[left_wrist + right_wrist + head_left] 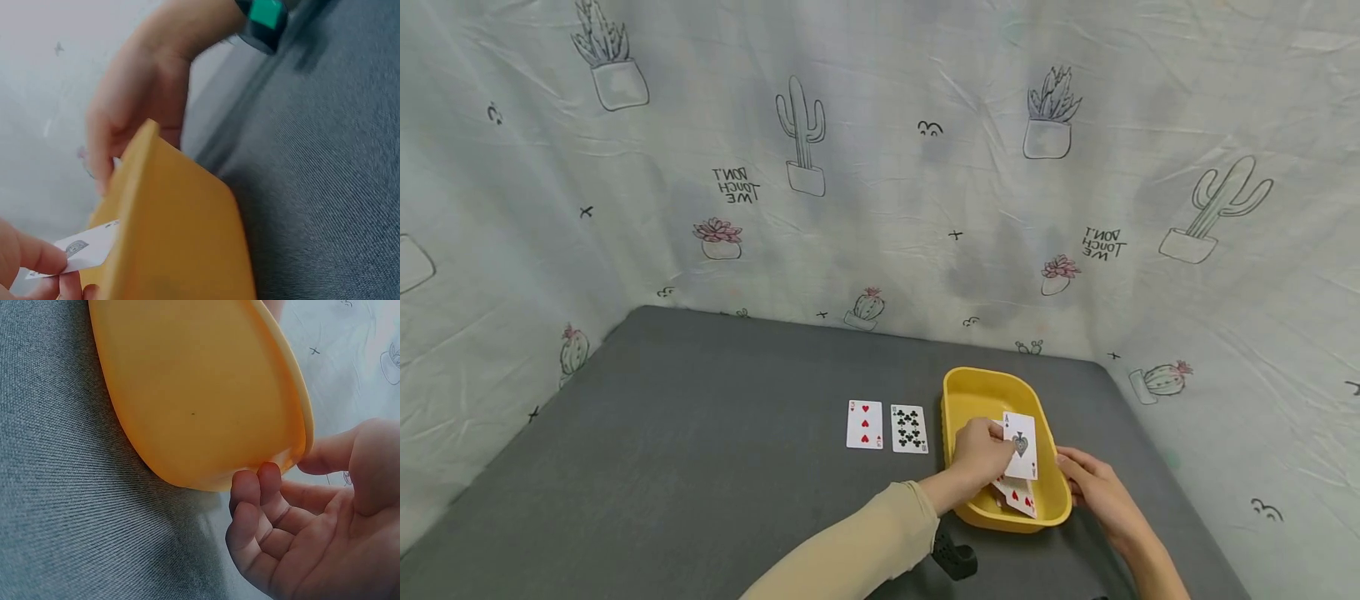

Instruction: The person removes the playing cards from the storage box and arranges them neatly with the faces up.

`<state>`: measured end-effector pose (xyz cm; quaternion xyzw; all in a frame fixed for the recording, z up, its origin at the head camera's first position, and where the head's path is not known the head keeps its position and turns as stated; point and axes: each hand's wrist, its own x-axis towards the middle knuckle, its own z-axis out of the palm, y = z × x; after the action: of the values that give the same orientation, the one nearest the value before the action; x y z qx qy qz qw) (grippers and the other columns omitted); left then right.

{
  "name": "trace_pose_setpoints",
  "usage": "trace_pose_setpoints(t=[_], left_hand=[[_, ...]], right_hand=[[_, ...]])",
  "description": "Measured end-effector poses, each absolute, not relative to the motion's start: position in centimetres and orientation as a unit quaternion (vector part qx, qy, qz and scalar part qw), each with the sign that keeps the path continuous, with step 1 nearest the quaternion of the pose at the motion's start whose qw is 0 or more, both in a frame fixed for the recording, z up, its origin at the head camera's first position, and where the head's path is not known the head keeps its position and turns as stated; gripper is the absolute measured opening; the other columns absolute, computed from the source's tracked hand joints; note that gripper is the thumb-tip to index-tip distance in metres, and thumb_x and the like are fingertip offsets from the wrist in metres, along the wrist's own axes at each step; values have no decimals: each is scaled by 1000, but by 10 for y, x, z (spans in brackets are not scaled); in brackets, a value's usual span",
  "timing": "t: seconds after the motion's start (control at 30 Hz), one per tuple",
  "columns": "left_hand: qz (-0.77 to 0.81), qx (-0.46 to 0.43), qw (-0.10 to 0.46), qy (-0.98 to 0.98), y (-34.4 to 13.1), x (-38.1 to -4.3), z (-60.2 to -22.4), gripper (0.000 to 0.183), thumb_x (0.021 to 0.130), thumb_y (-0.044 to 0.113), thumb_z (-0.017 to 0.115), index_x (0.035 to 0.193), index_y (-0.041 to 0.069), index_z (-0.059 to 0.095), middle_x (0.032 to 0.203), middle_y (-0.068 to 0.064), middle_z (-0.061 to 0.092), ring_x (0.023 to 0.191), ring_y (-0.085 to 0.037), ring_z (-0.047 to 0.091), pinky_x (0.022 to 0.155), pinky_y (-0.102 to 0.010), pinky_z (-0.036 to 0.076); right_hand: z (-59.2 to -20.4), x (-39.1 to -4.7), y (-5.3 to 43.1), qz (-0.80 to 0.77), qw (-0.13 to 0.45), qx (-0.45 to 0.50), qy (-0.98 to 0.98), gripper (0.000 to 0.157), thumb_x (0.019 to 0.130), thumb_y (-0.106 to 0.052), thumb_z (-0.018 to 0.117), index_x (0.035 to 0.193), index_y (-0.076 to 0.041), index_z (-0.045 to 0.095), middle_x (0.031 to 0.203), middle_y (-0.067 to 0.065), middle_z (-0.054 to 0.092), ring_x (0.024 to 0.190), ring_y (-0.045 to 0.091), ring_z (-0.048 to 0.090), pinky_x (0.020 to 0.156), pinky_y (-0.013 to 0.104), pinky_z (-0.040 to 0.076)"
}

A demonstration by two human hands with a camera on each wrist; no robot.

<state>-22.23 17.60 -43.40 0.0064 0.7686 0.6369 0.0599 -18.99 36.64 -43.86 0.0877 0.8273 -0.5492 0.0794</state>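
Note:
In the head view my left hand [981, 454] pinches an ace of spades [1020, 446] above the inside of a yellow plastic basket [985, 382]. The left wrist view shows the ace [94, 245] between thumb and fingers, beside the basket wall. My right hand [1097, 492] grips the basket's right side; in the right wrist view its thumb is at the rim and its curled fingers touch the outer wall. Beneath the ace, a hearts card [1021, 498] and other partly hidden cards lie in the basket.
Left of the basket, a three of hearts [865, 425] and a clubs card [910, 429] lie face up, side by side, on the dark grey table [700, 467]. A pale curtain [880, 167] with cactus drawings hangs behind and at both sides.

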Motion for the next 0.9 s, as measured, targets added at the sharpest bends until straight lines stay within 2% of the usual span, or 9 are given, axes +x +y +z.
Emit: trace_pose_setpoints(t=[0.13, 0.33, 0.47, 0.67, 0.9], left_hand=[[642, 28, 54, 764, 167, -223, -427, 8, 82, 3, 71, 83, 7, 64, 71, 4, 57, 64, -8, 55, 56, -23, 49], [642, 64, 74, 761, 153, -217, -412, 7, 83, 2, 72, 86, 5, 66, 74, 4, 59, 68, -7, 57, 61, -24, 52], [635, 100, 85, 761, 145, -214, -409, 6, 83, 3, 72, 87, 4, 68, 74, 6, 60, 67, -6, 56, 59, -22, 51], [594, 185, 58, 781, 136, -214, -414, 3, 85, 4, 69, 86, 5, 67, 72, 8, 57, 65, -3, 53, 57, -17, 48], [605, 191, 51, 771, 128, -218, -415, 6, 87, 7, 70, 92, 8, 67, 76, 9, 58, 66, -3, 55, 58, -18, 49]], right_hand=[[-438, -191, 364, -546, 77, 89, 829, 51, 106, -27, 47, 141, 9, 42, 109, 12, 65, 83, 20, 63, 65, 30, 53], [-437, -192, 365, -547, 77, 86, 829, 53, 106, -29, 48, 142, 10, 41, 108, 10, 66, 83, 18, 64, 66, 30, 54], [-439, -192, 367, -543, 80, 86, 831, 54, 105, -30, 48, 141, 10, 40, 109, 11, 66, 85, 19, 65, 67, 31, 55], [-441, -191, 366, -543, 85, 88, 831, 55, 106, -30, 47, 141, 11, 40, 113, 13, 65, 87, 19, 64, 69, 32, 55], [-439, -189, 365, -545, 82, 89, 829, 53, 106, -27, 46, 142, 11, 39, 111, 13, 65, 87, 19, 65, 68, 32, 55]])
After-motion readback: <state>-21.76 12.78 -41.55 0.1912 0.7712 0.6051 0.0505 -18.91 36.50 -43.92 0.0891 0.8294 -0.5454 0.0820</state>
